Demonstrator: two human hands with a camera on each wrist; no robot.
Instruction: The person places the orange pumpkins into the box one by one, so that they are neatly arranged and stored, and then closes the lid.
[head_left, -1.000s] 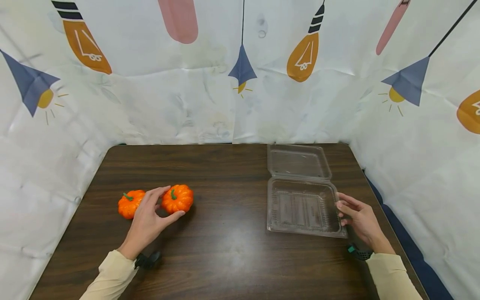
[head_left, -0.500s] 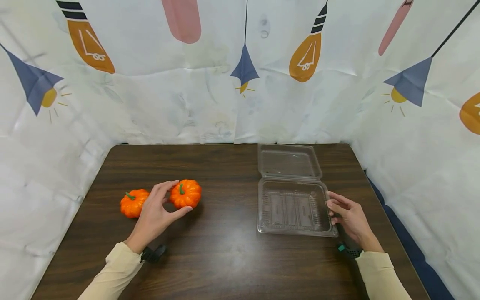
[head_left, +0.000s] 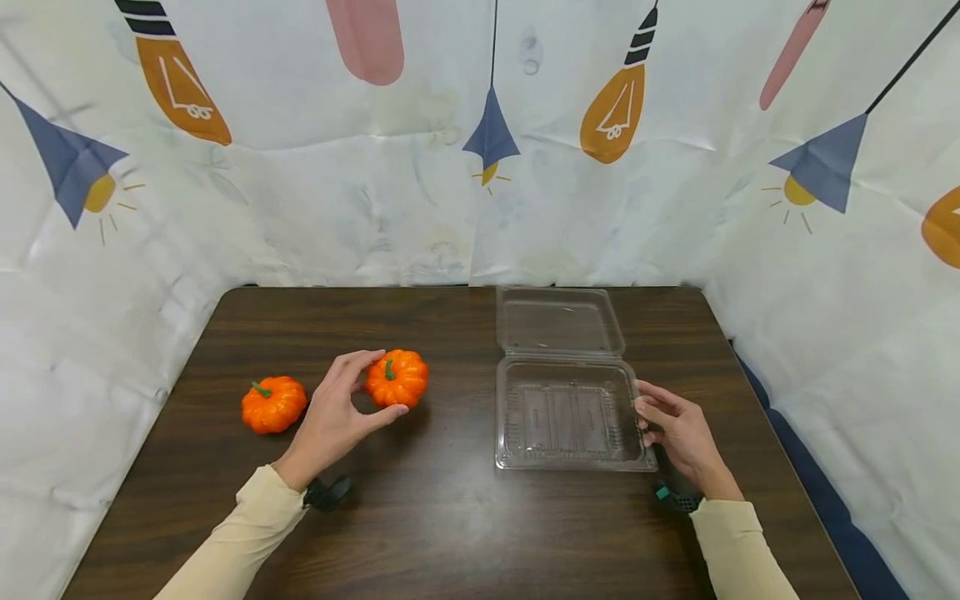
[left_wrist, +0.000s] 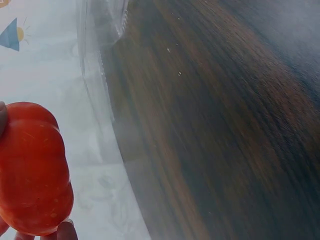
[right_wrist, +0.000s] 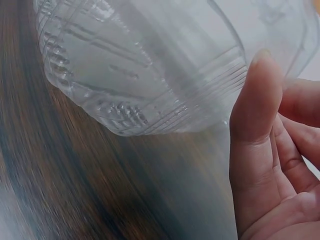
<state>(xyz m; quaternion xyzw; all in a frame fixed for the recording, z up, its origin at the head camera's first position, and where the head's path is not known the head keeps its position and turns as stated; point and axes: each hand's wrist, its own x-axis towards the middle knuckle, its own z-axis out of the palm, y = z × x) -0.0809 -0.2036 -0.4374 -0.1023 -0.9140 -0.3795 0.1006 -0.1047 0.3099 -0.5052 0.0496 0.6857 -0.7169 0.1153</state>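
An orange toy pumpkin [head_left: 400, 379] with a green stem is held in my left hand [head_left: 335, 414], thumb on its near side and fingers on its far side. The left wrist view shows the same pumpkin [left_wrist: 32, 170] up close, raised over the tabletop. A second orange pumpkin [head_left: 273, 405] sits on the table to the left of that hand. My right hand [head_left: 681, 432] pinches the right rim of a clear plastic clamshell box [head_left: 567, 460], whose lid [head_left: 558, 323] lies folded back on the far side. In the right wrist view the thumb [right_wrist: 257, 100] presses on the box's edge.
The dark wood table [head_left: 465, 533] has rounded far corners. A white curtain [head_left: 337, 217] printed with lamps and bulbs hangs behind it and along both sides. Dark blue fabric [head_left: 813, 467] shows past the right edge.
My left hand has carried its pumpkin right and slightly away from me. My right hand has slid the clear box to the left. The other pumpkin stays on the table.
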